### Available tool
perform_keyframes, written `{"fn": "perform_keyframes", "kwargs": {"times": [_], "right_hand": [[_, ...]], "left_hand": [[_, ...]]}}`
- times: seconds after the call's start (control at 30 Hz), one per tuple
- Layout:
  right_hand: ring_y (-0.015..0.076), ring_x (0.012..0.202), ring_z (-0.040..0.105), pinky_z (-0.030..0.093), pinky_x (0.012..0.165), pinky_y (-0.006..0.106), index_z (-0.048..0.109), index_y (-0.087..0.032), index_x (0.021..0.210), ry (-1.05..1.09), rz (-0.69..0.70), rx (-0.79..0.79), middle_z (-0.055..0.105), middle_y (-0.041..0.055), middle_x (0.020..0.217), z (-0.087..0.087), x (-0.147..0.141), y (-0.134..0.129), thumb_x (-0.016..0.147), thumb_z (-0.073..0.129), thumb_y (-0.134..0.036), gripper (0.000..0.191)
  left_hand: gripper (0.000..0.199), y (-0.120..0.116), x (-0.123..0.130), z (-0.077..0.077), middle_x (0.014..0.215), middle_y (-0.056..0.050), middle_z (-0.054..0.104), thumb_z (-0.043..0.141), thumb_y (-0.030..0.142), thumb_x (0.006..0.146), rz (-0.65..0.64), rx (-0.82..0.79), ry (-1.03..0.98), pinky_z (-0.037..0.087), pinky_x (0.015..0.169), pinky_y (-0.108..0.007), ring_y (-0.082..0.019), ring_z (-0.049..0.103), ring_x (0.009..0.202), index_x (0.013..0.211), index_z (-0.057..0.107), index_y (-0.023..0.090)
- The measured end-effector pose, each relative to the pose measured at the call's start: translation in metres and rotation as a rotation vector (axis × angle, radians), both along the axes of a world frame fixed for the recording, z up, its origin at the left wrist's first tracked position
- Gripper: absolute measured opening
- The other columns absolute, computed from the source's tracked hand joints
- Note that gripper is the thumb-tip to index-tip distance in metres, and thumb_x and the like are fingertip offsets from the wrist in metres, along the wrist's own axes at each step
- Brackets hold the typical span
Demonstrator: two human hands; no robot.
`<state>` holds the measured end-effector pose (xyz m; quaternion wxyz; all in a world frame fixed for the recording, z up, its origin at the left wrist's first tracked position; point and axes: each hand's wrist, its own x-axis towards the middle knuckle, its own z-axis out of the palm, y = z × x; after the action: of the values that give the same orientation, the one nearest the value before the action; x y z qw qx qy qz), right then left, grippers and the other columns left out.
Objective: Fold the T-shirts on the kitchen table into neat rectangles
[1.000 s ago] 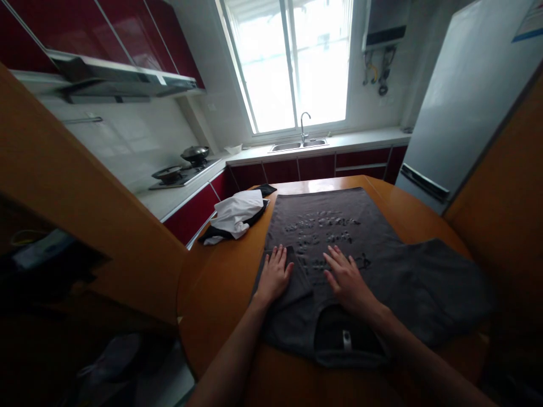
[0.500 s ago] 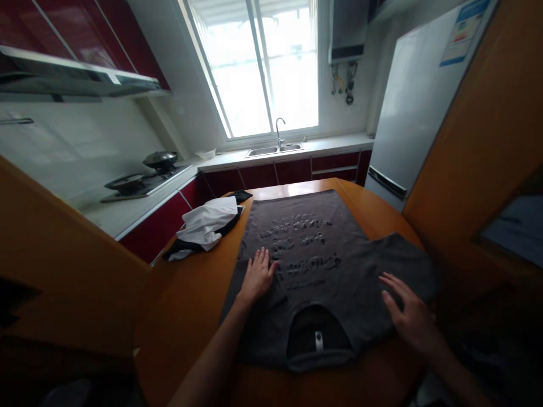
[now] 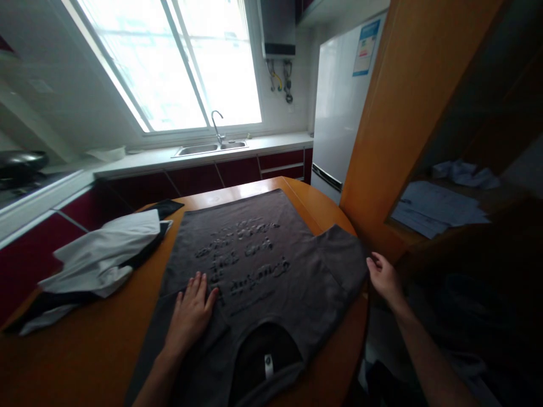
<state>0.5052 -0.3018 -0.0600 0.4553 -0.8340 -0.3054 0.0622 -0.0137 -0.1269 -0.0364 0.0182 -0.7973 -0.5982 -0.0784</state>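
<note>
A dark grey T-shirt (image 3: 254, 260) lies spread on the wooden table, printed side up, its neck opening and white label towards me. My left hand (image 3: 192, 310) rests flat on its left part beside the raised lettering, fingers stretched out. At the hem of the right sleeve, over the table's edge, my right hand (image 3: 384, 278) has its fingers bent together and pinches the cloth. The sleeve is spread out to the right. The lower part of the left sleeve is partly hidden by my left arm.
White and black clothes (image 3: 106, 249) lie heaped on the left of the round wooden table (image 3: 335, 213). Behind it run a counter with a sink (image 3: 199, 149) and a fridge (image 3: 343, 102). Papers (image 3: 439, 206) lie on a shelf at the right, beyond a wooden panel.
The view has turned to the right. My right hand has moved outward from above the right sleeve to its hem, and its fingers have closed. My left hand stays flat on the T-shirt.
</note>
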Motion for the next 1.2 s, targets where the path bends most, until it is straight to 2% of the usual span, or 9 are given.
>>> {"fn": "perform_keyframes", "kwargs": {"times": [0.23,0.33,0.47,0.6,0.7,0.83,0.93,1.07,1.2], "right_hand": [[0.0334,0.115,0.065,0.048,0.103,0.05,0.074,-0.012,0.108,0.282,0.018,0.213,0.071,0.0204,0.119,-0.014,-0.007,0.014,0.079,0.056,-0.059,0.057],[0.0335,0.118,0.063,0.046,0.105,0.051,0.072,-0.01,0.113,0.222,-0.002,0.227,0.07,0.021,0.121,0.0,-0.014,0.012,0.083,0.053,-0.06,0.061],[0.0313,0.129,0.055,0.04,0.112,0.05,0.065,-0.01,0.127,-0.036,0.1,0.273,0.061,0.02,0.135,0.039,-0.036,0.006,0.092,0.048,-0.056,0.06],[0.0296,0.138,0.045,0.035,0.116,0.049,0.054,-0.016,0.141,-0.225,0.345,0.238,0.05,0.0158,0.148,0.084,-0.079,0.003,0.096,0.049,-0.05,0.057],[0.0288,0.142,0.04,0.034,0.118,0.048,0.047,-0.018,0.148,-0.303,0.61,0.141,0.045,0.0144,0.153,0.103,-0.12,0.004,0.097,0.05,-0.043,0.057],[0.0274,0.147,0.032,0.027,0.121,0.05,0.05,-0.02,0.145,-0.401,1.003,-0.094,0.044,0.011,0.155,0.104,-0.164,0.004,0.095,0.055,-0.033,0.052],[0.0267,0.148,0.029,0.024,0.121,0.052,0.053,-0.022,0.142,-0.376,1.17,-0.179,0.042,0.0082,0.157,0.096,-0.181,-0.001,0.095,0.057,-0.03,0.049],[0.0239,0.14,0.043,0.033,0.118,0.047,0.061,-0.023,0.134,-0.259,1.029,-0.061,0.052,0.0084,0.149,0.09,-0.175,-0.007,0.095,0.054,-0.028,0.04],[0.0246,0.121,0.059,0.045,0.108,0.045,0.067,-0.02,0.12,-0.173,0.599,0.123,0.066,0.0113,0.127,0.085,-0.135,-0.01,0.096,0.045,-0.027,0.034]], "left_hand": [[0.077,0.005,-0.003,-0.004,0.161,-0.016,0.028,0.02,0.053,0.095,0.001,-0.008,-0.052,0.023,0.119,-0.056,-0.032,0.023,0.151,0.152,0.037,0.003],[0.078,0.005,-0.003,-0.004,0.161,-0.016,0.028,0.02,0.052,0.095,0.002,-0.009,-0.065,0.023,0.119,-0.057,-0.032,0.022,0.151,0.152,0.037,0.003],[0.078,0.004,-0.002,-0.003,0.162,-0.015,0.027,0.018,0.053,0.095,0.001,-0.019,-0.066,0.021,0.12,-0.056,-0.032,0.02,0.151,0.153,0.036,0.003],[0.077,0.003,-0.003,-0.003,0.162,-0.015,0.027,0.019,0.053,0.096,0.002,-0.026,-0.07,0.021,0.12,-0.055,-0.032,0.02,0.151,0.153,0.036,0.004],[0.076,0.003,-0.003,-0.003,0.162,-0.016,0.028,0.021,0.052,0.096,-0.008,-0.015,-0.074,0.021,0.12,-0.055,-0.031,0.021,0.151,0.153,0.036,0.005],[0.076,0.002,-0.002,-0.002,0.162,-0.016,0.027,0.018,0.052,0.096,-0.017,-0.01,-0.068,0.021,0.12,-0.056,-0.032,0.02,0.151,0.153,0.036,0.004],[0.076,0.001,0.0,0.0,0.162,-0.017,0.026,0.018,0.051,0.097,-0.024,-0.006,-0.09,0.022,0.119,-0.058,-0.033,0.019,0.151,0.152,0.037,0.003],[0.071,0.0,0.003,0.006,0.162,-0.018,0.027,0.021,0.049,0.098,-0.033,0.003,-0.162,0.024,0.118,-0.06,-0.035,0.02,0.151,0.151,0.039,0.005],[0.069,-0.002,0.007,0.019,0.16,-0.017,0.032,0.025,0.051,0.097,-0.044,0.097,-0.242,0.023,0.119,-0.058,-0.033,0.022,0.151,0.149,0.043,0.009]]}}
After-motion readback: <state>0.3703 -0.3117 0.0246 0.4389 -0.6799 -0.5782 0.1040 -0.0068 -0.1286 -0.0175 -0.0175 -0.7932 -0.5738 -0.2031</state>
